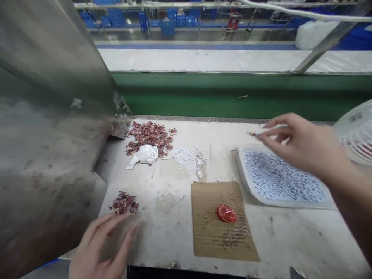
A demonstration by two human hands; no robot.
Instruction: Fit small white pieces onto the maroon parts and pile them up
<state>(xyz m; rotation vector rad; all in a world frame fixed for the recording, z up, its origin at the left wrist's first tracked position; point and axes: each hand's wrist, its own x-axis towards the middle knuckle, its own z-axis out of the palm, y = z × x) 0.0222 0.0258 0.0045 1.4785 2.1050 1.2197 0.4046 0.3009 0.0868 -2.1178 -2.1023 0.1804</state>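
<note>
My right hand (302, 143) is raised over the back edge of a white plastic tray. Its thumb and fingers pinch a small reddish and pale piece (252, 133), too small to name exactly. Many tiny bluish-white bits (279, 176) fill the tray (261, 198). At the front left, my left hand (100, 246) is held with fingers apart, holding nothing. Just beyond its fingertips lies a small heap of reddish-brown curled pieces (124, 203). A cardboard sheet (203, 221) bears a glossy red blob (226, 213) and rows of tiny marks or bits.
A larger heap of reddish pieces (151, 133) lies at the back left, with a crumpled white cloth (147, 154) against it. Small white bits (184, 155) are scattered beside it. A metal housing (52, 135) walls the left side. A green ledge (203, 93) runs behind the table.
</note>
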